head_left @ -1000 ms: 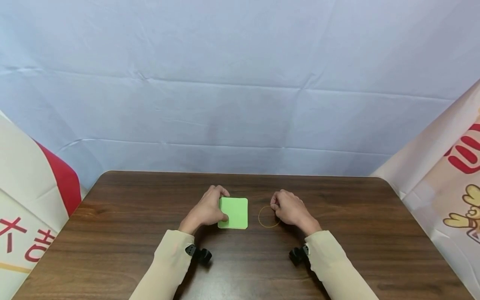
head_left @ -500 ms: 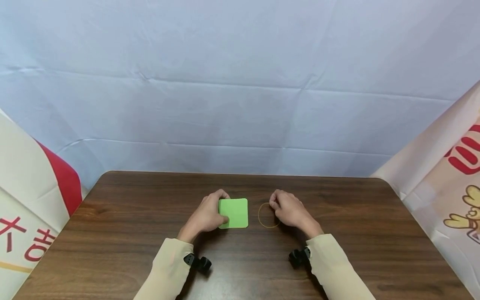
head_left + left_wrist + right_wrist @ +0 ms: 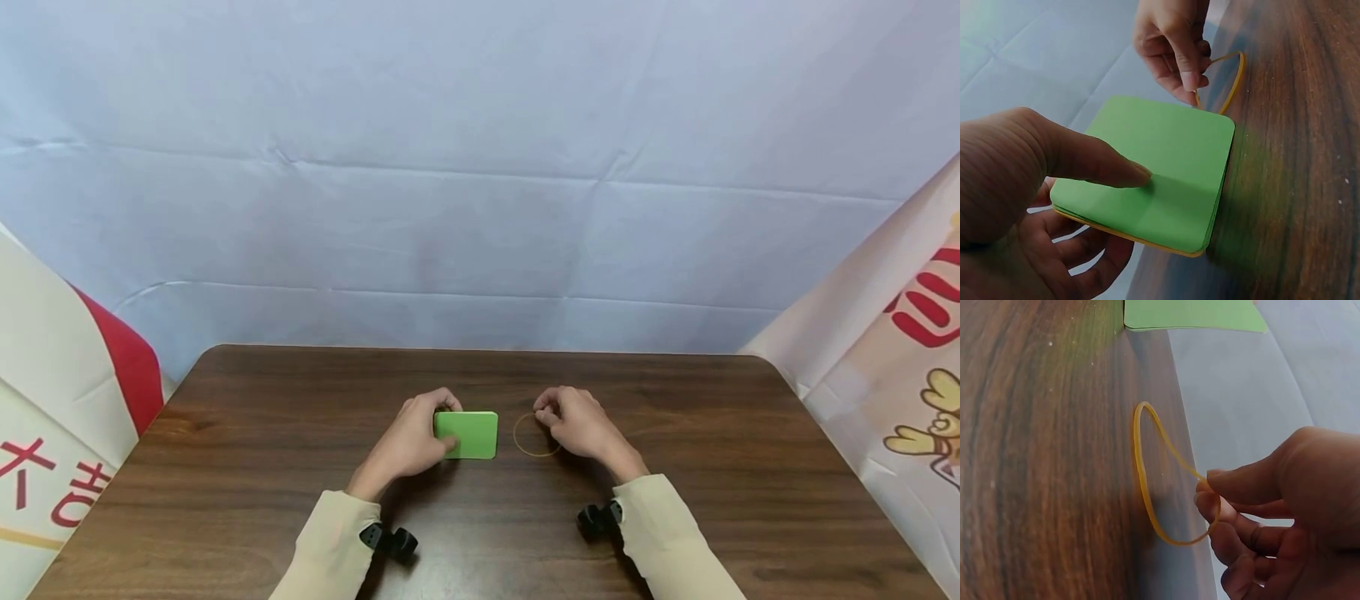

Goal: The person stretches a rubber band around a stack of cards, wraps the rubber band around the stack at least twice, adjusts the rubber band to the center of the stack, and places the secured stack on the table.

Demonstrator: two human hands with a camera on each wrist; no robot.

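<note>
Left hand (image 3: 408, 437) grips the green cards (image 3: 1179, 150), thumb flat on top, fingers underneath. Right hand (image 3: 581, 425) pinches the yellow band (image 3: 1140, 462) between thumb and fingertips; the loop hangs slack and open beside the stack, apart from it in the head view. Both over the table (image 3: 675, 500). Layers look slightly uneven along one side; an orange edge shows at the bottom, cannot tell what it is.

Handling, my judgement: firm thumb, so layers don't slide; square the edges; keep the free end clear of fingers; pinch the band narrowly, loop untwisted. Cannot tell whether the band touches wood.
</note>
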